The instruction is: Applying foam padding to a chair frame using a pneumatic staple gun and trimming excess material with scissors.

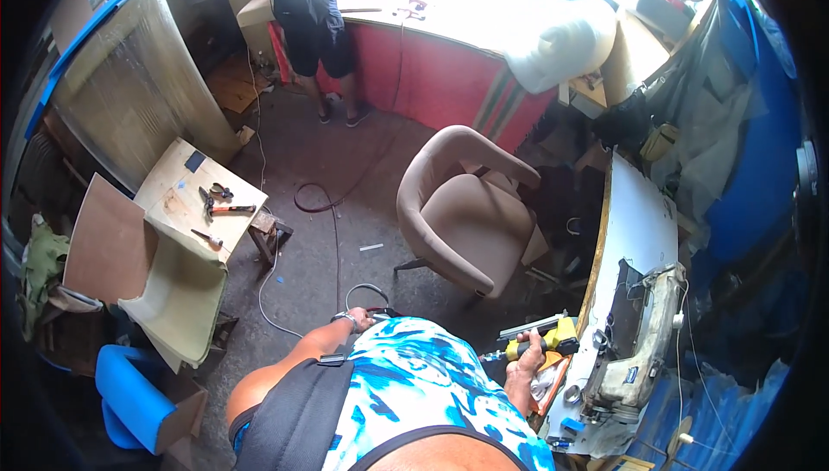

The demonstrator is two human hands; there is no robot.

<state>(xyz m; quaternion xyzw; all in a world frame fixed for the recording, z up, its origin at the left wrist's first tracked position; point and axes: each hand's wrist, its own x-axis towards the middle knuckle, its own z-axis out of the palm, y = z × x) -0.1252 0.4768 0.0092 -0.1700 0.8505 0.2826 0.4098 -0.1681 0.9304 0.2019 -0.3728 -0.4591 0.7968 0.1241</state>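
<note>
Right hand on yellow drill, workshop floor

Right hand (525,362): forearm mostly hidden beside the torso; wrist bent up, fingers closed around the yellow power drill (566,335). Drill of yellow and black casing, held at the person's right, near the wood-edged white bench top (635,221), its front end pointing left toward the torso.

Left hand (363,320): elbow bent, forearm angled forward and inward, band at the wrist; set before the belly, beside a small dark object (385,311). Fingers partly hidden; whether they grip cannot be told.

Shirt (406,354): sleeveless, blue and white patterned cloth; dark webbing strap (298,410) across the left shoulder.

Tub chair (471,212): taupe upholstery, smooth, rounded wraparound back; stands ahead of the person.

Low worktable (177,186), left: pale wood, marked surface, bearing a claw hammer (231,208) with orange-and-black handle.

Curved panel (108,242), brown and thin, beside the worktable; blue upholstered piece (129,393) below.

Far bench: red side (414,69); translucent plastic roll (570,44), glossy. Another person (311,26), dark shorts, stands there.

Floor (345,251): grey, rough, stained.
</note>
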